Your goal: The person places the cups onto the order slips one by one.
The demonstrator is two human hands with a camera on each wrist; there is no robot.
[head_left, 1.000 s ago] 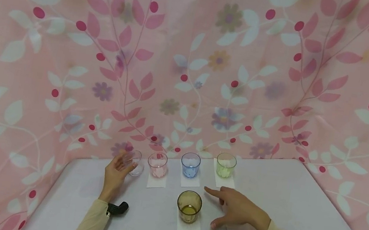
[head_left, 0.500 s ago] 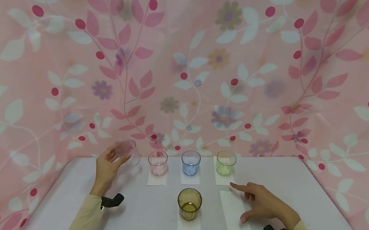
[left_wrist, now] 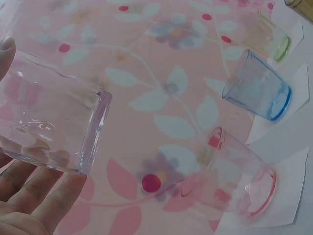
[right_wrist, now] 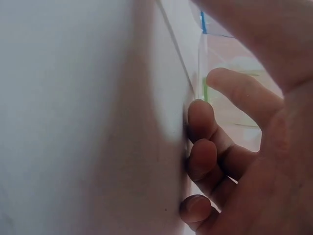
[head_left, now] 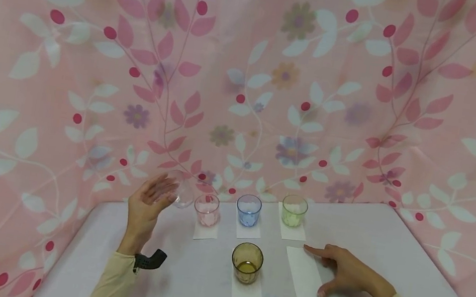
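My left hand (head_left: 144, 214) grips a clear glass (head_left: 183, 195) at the back left, raised above the table. In the left wrist view the thumb is on one side of that clear glass (left_wrist: 54, 117) and the fingers are on the other. My right hand (head_left: 353, 274) rests low at the right, beside a bare white paper slip (head_left: 303, 277). Its index finger is stretched out at the slip's far corner, and the thumb is by the near edge. Nothing is between them. The right wrist view shows the other fingers (right_wrist: 201, 157) bent against the white surface.
A pink glass (head_left: 206, 211), a blue glass (head_left: 249, 212) and a green glass (head_left: 294, 212) stand in a back row on paper slips. A brown glass (head_left: 246, 264) stands nearer on its own slip. Behind the table (head_left: 187, 283) hangs a flowered pink cloth (head_left: 249, 69).
My left hand has lifted the clear glass up from the table's back left. The right hand has moved right, away from the brown glass, uncovering the bare paper slip.
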